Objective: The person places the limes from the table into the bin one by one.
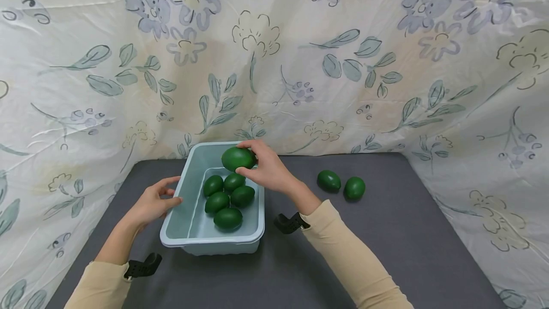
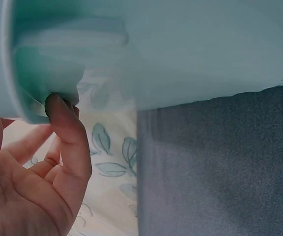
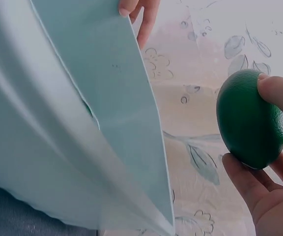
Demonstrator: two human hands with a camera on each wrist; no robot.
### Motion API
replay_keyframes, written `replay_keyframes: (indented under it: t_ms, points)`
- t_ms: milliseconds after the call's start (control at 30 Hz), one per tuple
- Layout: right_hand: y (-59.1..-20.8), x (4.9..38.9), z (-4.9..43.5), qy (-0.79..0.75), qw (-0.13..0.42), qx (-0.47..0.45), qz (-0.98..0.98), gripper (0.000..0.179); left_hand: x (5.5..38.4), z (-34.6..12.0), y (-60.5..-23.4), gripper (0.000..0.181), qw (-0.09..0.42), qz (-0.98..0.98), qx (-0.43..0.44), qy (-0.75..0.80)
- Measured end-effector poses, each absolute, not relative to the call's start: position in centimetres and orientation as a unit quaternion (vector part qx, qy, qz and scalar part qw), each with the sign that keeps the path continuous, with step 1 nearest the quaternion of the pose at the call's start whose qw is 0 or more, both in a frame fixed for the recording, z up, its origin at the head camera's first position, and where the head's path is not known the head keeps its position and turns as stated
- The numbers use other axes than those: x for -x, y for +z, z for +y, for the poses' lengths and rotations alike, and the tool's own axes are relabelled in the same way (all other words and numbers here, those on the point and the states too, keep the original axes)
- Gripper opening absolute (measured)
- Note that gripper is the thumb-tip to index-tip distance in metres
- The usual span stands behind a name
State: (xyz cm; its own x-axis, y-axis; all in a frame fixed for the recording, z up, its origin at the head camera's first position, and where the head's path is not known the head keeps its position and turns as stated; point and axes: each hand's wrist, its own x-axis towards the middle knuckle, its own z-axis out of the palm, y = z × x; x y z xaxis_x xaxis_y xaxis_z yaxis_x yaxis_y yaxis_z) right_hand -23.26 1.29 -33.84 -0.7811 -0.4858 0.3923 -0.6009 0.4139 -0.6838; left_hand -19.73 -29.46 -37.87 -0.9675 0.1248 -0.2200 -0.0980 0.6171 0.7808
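Observation:
In the head view a pale blue plastic bin (image 1: 171, 225) stands on the table, with several dark green avocados (image 1: 228, 218) lying on its floor. My right hand (image 1: 270, 168) holds another avocado (image 1: 237, 159) above the bin's far right part. Thumb and fingertips clasp its sides, as the right wrist view shows this avocado (image 3: 252, 118) in the air beside the bin wall. My left hand (image 1: 154, 201) grips the bin's left rim, thumb over the edge and fingers outside. From the left wrist, a fingertip (image 2: 58, 103) tucks up under the rim.
Two more avocados, one (image 1: 329, 181) slightly left of the other (image 1: 354, 188), lie on the dark grey table (image 1: 386, 252) right of the bin. A floral cloth (image 1: 291, 61) hangs behind the table and along its sides.

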Motion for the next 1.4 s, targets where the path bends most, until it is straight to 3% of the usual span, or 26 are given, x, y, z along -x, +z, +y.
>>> replay_keyframes:
  t_ms: [700,1400]
  points:
    - [-33.8,22.6,-2.3,0.424,0.037,-0.373,-0.825,0.052,19.6,-29.3,-37.7,0.068,0.125,0.89,-0.012,0.437]
    - [-34.2,22.1,-4.5,0.393,-0.032,-0.409,-0.823,0.051,19.9,-29.6,-38.1,0.067,0.127,0.889,-0.008,0.44]
